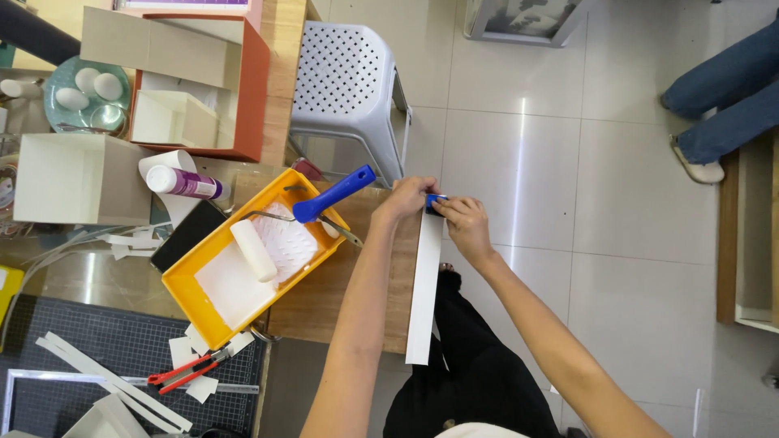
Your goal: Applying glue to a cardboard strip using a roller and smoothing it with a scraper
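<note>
A long white strip (423, 292) lies along the right edge of the wooden table (324, 300). My left hand (406, 197) and my right hand (461, 221) meet at the strip's far end. Both pinch a small blue object (433, 199) there, mostly hidden by my fingers. Just left of my hands sits a yellow paint tray (203, 312) with white glue in it. A paint roller with a blue handle (331, 195) and white sleeve (253, 250) rests in the tray.
A grey perforated plastic stool (345, 77) stands beyond the table. An orange-and-white open box (191, 89), a white box (69, 178), a glue bottle (185, 183), a plate of eggs (85, 93), red scissors (187, 371) and paper scraps on a cutting mat (122, 341) crowd the left. Another person's legs (722, 89) are at the right.
</note>
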